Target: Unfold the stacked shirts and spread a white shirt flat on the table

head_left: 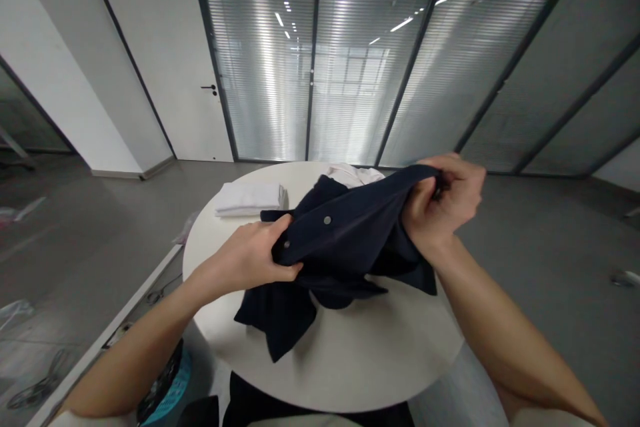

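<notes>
A dark navy buttoned garment point(345, 233), shirt-like, is stretched between my two hands over a round white table point(340, 360). Two pale buttons show on its front. My left hand point(260, 250) grips it near one button, thumb and fingers closed on the cloth. On the other side my right hand point(445, 197) pinches a raised corner of the same garment. Loose folds hang down, and some touch the tabletop near the left. Behind the garment lies a crumpled white cloth point(355, 175), partly hidden.
A folded white cloth point(250, 199) rests at the table's back left. On the floor at lower left stands a blue basket point(173, 390) with a black liner. Cables point(37, 383) lie farther left. Glass partitions point(350, 80) and a white door point(185, 47) stand beyond the table.
</notes>
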A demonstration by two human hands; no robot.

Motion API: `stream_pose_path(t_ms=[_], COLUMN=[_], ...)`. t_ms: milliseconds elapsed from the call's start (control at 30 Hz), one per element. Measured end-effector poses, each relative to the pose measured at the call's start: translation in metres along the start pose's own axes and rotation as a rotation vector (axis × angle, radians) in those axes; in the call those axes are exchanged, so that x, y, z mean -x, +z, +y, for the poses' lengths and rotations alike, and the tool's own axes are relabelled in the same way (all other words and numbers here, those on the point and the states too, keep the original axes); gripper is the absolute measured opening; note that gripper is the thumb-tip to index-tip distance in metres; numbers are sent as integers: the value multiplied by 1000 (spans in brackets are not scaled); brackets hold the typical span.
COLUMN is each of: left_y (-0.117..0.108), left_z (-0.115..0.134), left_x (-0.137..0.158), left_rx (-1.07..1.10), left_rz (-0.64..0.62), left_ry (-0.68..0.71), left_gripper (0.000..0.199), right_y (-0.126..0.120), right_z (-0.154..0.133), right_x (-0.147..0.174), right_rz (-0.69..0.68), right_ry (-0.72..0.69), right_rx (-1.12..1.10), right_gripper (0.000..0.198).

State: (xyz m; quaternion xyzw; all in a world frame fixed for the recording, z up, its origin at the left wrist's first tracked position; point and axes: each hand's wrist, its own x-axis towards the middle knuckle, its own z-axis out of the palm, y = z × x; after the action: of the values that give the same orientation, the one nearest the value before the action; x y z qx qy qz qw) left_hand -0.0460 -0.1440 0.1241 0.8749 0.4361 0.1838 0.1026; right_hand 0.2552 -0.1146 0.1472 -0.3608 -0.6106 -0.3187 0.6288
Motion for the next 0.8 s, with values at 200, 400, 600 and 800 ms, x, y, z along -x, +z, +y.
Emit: stream_pose_path(t_ms=[200, 400, 600, 800], left_y=[-13, 19, 63, 61], left_z=[-13, 20, 14, 13], left_x=[-6, -31, -58, -51], left_rx=[51, 397, 850, 917], left_rz=[128, 195, 457, 292], left_ry=[21, 258, 61, -3], left_gripper=[71, 102, 40, 46], right_y=[-7, 10, -17, 9], right_z=[14, -29, -51, -38], right_x=[-22, -14, 28, 96], right_rz=[134, -340, -917, -885], right_ry=[105, 645, 549, 717], right_rx=[-36, -576, -781, -649], right_gripper=[26, 34, 101, 96])
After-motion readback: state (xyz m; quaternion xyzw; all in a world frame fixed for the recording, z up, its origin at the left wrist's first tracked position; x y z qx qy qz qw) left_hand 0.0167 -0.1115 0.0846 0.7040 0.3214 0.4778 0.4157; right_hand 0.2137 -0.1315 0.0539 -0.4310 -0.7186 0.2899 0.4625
